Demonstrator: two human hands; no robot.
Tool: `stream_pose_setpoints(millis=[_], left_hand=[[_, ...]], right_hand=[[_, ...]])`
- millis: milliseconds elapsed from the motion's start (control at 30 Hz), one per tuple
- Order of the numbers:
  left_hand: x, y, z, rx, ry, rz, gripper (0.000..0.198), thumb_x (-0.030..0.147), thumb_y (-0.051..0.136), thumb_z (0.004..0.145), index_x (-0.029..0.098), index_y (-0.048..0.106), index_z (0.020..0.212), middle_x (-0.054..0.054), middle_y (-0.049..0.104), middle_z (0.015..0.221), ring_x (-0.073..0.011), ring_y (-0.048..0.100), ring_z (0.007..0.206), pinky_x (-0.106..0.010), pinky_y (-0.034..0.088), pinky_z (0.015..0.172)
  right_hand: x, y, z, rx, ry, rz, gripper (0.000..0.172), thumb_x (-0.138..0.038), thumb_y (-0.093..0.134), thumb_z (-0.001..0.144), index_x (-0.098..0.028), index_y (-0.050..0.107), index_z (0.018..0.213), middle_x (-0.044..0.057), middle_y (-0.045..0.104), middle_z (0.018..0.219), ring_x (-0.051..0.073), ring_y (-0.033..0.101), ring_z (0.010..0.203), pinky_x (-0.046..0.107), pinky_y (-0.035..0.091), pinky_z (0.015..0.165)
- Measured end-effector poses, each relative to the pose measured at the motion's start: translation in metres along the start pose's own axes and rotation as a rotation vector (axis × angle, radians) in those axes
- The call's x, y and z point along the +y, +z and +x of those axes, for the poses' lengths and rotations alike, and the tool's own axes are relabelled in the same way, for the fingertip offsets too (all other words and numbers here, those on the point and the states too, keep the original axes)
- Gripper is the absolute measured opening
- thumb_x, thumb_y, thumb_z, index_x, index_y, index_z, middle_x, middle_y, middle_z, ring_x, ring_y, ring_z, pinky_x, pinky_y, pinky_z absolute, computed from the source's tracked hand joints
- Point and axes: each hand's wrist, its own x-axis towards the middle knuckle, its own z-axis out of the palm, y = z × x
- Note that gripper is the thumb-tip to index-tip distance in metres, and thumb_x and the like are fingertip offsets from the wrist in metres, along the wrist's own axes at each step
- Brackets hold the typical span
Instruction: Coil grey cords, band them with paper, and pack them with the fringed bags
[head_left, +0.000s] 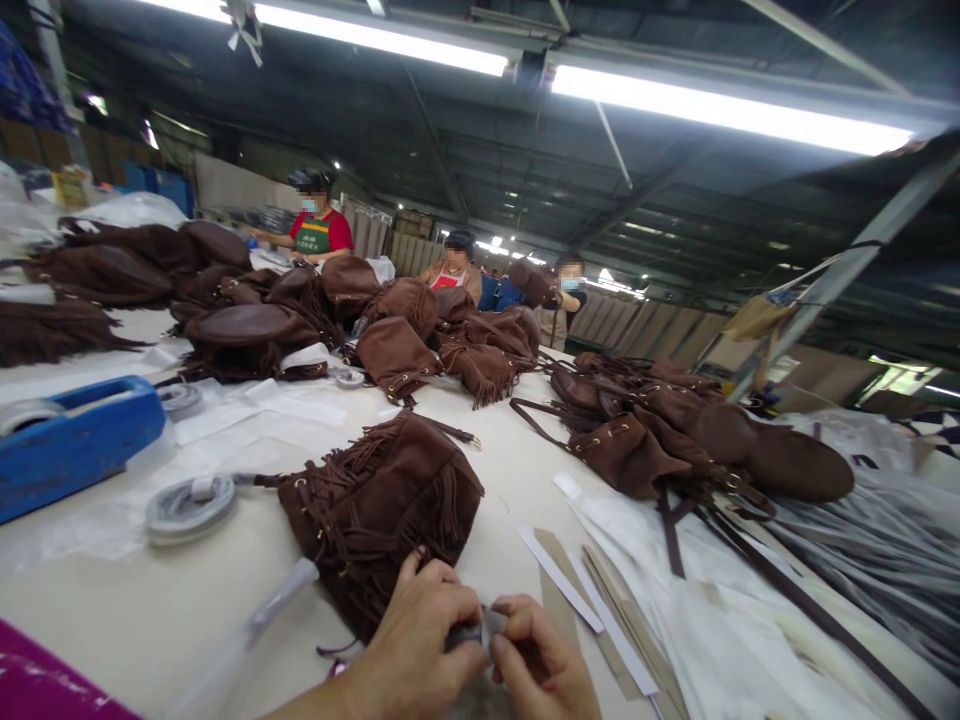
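A brown fringed bag [390,490] lies on the white table, its fringe spread over the front. Just in front of it, my left hand [427,640] is closed around a small grey wrapped piece [480,628], with its index finger reaching toward the bag's lower edge. My right hand [540,655] pinches the other end of the same grey piece between thumb and fingers. The two hands are almost touching. Left of the bag is a coiled, wrapped strap [191,508], and a plastic-wrapped strip [255,620] runs beside my left forearm.
A blue tape dispenser [82,440] stands at the left. Brown bags are piled at the back [397,355] and right [637,440]. Paper strips [562,580], white sheets [675,620] and grey wrapped straps [870,540] lie at the right. Several people are beyond the table.
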Motion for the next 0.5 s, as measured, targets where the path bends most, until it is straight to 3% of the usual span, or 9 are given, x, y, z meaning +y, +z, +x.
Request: stream_pose_setpoints(millis=[100, 167, 233, 367, 500], left_hand=[[0.0, 0.001, 0.001, 0.018, -0.021, 0.029, 0.005, 0.017, 0.058, 0.071, 0.019, 0.062, 0.07, -0.002, 0.055, 0.085, -0.022, 0.051, 0.095, -0.043, 0.018, 0.105], [-0.001, 0.002, 0.001, 0.026, -0.014, 0.047, 0.005, 0.017, 0.058, 0.071, 0.019, 0.062, 0.068, -0.003, 0.054, 0.084, -0.0227, 0.05, 0.095, -0.042, 0.023, 0.102], [-0.004, 0.004, 0.001, 0.036, 0.008, 0.06, 0.006, 0.017, 0.057, 0.071, 0.02, 0.062, 0.068, -0.002, 0.054, 0.082, -0.0222, 0.049, 0.093, -0.042, 0.025, 0.1], [-0.007, 0.008, 0.001, 0.081, 0.05, 0.096, 0.01, 0.015, 0.054, 0.07, 0.02, 0.062, 0.067, -0.001, 0.054, 0.079, -0.0195, 0.05, 0.09, -0.039, 0.026, 0.1], [-0.006, 0.006, 0.003, 0.065, 0.02, 0.094, 0.014, 0.018, 0.052, 0.069, 0.022, 0.066, 0.07, -0.001, 0.055, 0.078, -0.0198, 0.051, 0.09, -0.04, 0.027, 0.099]], right_hand=[[0.002, 0.005, 0.002, 0.012, 0.094, 0.11, 0.035, -0.052, 0.076, 0.072, -0.02, 0.062, 0.077, 0.002, 0.06, 0.072, 0.015, 0.052, 0.061, 0.025, 0.045, 0.056], [0.002, 0.007, 0.002, 0.025, 0.163, 0.18, 0.046, -0.05, 0.079, 0.069, -0.021, 0.062, 0.1, -0.001, 0.059, 0.066, 0.014, 0.051, 0.056, 0.024, 0.044, 0.053], [0.002, 0.007, 0.002, 0.028, 0.198, 0.206, 0.057, -0.052, 0.081, 0.066, -0.021, 0.061, 0.11, 0.0, 0.062, 0.067, 0.015, 0.054, 0.058, 0.025, 0.045, 0.054], [-0.004, 0.001, 0.003, -0.064, 0.153, 0.033, 0.033, -0.051, 0.074, 0.075, -0.019, 0.069, 0.082, 0.001, 0.063, 0.067, 0.015, 0.054, 0.058, 0.025, 0.046, 0.056], [-0.016, -0.001, 0.008, -0.091, -0.189, -0.28, 0.018, -0.03, 0.061, 0.087, -0.021, 0.067, 0.072, 0.0, 0.059, 0.065, 0.015, 0.055, 0.061, 0.023, 0.045, 0.06]])
